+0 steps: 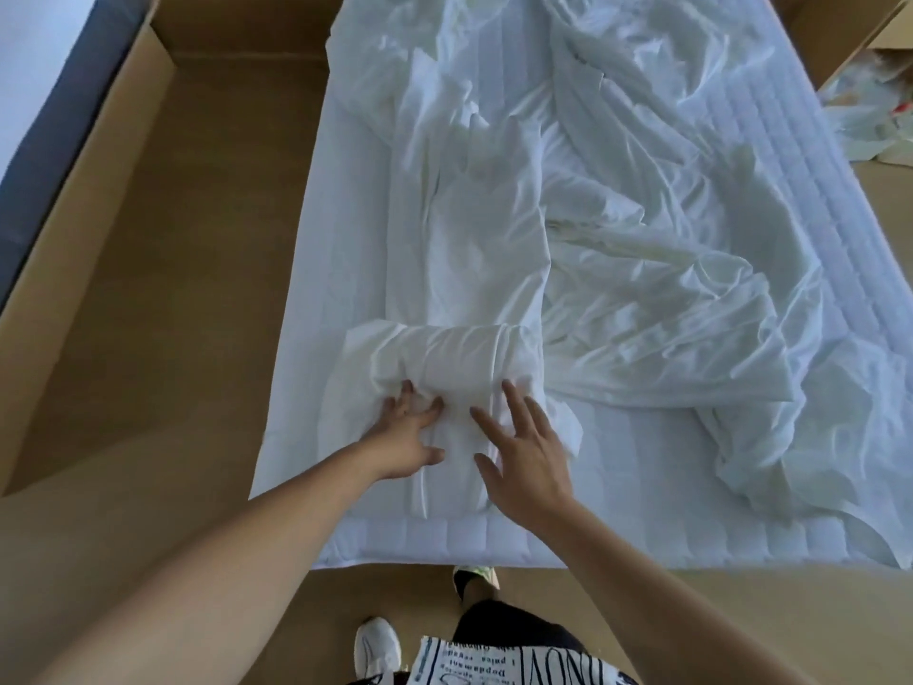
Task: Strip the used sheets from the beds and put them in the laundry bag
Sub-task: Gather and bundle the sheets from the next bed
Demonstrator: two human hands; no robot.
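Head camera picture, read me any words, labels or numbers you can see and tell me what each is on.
Printed garment, bottom edge: black lettering, upside down to the camera and blurred; no word reads with certainty.
Sheet, mattress, cardboard: no text visible.

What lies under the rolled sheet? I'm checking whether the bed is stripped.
Under the rolled sheet shows a white quilted mattress, bare along its near edge. Directly beneath the roll is covered, so unseen.
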